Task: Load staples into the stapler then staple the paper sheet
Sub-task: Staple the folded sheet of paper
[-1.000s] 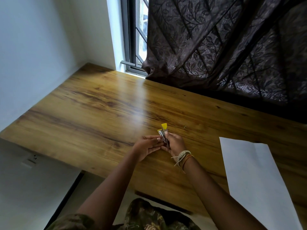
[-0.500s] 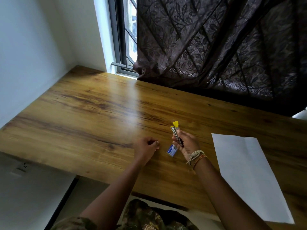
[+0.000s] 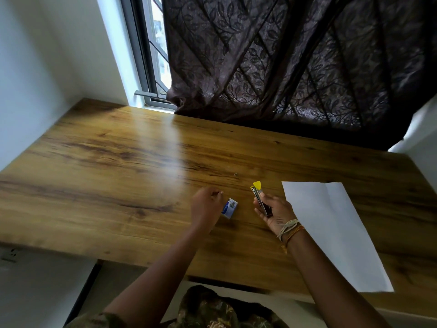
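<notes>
My right hand [image 3: 275, 215] grips a small metal stapler [image 3: 259, 199] with a yellow end; it points up and away from me, just above the table. Left of it a blue and white staple box [image 3: 229, 208] lies flat on the wood. My left hand [image 3: 205, 207] hovers beside the box with its fingers curled, and its fingertips pinch a tiny pale piece that looks like a strip of staples [image 3: 221, 192]. To the right of my right wrist a white paper sheet [image 3: 331, 229] with a fold line lies on the table.
The wooden table [image 3: 113, 176] runs wide to the left and back. A dark patterned curtain [image 3: 283, 67] hangs over the back edge beside a window [image 3: 153, 55]. A tiny speck [image 3: 235, 174] lies beyond the hands. The paper's near corner overhangs the front edge.
My hands were together on the stapler and have since parted. The left hand drew left, the right carried the stapler right, and the staple box came into view between them.
</notes>
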Available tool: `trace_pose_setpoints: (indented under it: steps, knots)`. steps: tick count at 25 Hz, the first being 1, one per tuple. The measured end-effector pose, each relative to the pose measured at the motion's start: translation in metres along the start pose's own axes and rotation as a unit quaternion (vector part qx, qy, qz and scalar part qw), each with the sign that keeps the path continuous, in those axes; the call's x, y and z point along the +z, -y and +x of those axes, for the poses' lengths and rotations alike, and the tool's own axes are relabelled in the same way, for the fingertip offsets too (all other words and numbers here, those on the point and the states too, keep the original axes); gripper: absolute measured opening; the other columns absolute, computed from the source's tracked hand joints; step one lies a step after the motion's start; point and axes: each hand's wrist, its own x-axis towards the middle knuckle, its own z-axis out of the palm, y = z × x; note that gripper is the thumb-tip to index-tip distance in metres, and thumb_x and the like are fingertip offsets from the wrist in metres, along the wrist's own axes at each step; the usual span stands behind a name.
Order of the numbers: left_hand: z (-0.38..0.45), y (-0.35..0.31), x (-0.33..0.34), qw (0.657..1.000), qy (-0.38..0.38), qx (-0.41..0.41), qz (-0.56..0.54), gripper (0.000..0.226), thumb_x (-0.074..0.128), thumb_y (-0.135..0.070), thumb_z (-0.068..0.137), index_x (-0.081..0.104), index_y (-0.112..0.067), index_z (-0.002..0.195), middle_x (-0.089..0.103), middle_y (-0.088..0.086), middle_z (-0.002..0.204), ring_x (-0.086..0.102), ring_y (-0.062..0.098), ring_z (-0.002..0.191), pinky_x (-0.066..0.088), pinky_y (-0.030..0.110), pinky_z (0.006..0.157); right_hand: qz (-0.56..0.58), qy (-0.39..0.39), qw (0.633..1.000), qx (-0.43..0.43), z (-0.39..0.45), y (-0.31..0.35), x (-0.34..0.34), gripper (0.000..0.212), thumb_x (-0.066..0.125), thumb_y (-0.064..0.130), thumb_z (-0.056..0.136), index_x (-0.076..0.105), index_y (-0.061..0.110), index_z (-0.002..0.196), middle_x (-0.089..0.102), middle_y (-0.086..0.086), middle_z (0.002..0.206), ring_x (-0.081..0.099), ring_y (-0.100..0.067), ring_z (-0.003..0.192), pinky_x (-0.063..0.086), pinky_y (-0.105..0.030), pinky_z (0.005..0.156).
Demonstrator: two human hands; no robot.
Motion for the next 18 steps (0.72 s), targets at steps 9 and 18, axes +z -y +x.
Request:
trace_pose_setpoints:
  steps: [9,18]
  knots:
    - [-0.053,-0.075,0.084,0.976,0.160,-0.110,-0.100,0.031,0.057,-0.025,0.092,0.062,-0.010,0.065,0.063,0.003,0.063,0.065,0.019,0.061,0.058,0.036,0.063,-0.020,-0.058,0.995,-0.081,-0.015,0.019,-0.087,0.017,0.063,0.010,0.090,0.069,0.004,0.104,0.069,-0.013,0.086,0.066,-0.020,0.078,0.053,-0.038,0.080]
    - [-0.116,-0.114,0.134,0.916,0.138,-0.327,-0.189,0.022,0.062,-0.024,0.092,0.062,-0.002,0.096,0.068,0.016,0.102,0.068,0.031,0.094,0.056,0.044,0.087,-0.097,-0.071,0.987,-0.109,-0.032,0.018,-0.201,0.022,0.069,0.013,0.086,0.072,0.004,0.106,0.071,-0.014,0.096,0.067,-0.027,0.089,0.054,-0.042,0.083]
